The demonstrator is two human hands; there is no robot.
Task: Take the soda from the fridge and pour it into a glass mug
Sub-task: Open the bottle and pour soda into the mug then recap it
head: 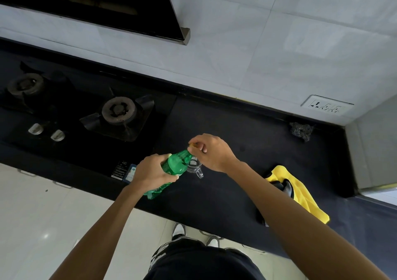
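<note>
Right hand (211,152) pinches the yellow cap (191,144), mostly hidden by its fingers; left hand (150,171) grips the tilted green soda bottle (175,166) mid-body, above the black counter (225,129). Glass mug (196,168) stands just behind the bottle, partly hidden, handle showing. Yellow cloth (300,196) lies right, partly covered by the forearm.

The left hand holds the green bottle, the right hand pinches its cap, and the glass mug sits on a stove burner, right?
No. The head view shows the glass mug on the dark counter beside the stove, not on a burner. The left hand does hold the green bottle and the right hand pinches its cap.
</note>
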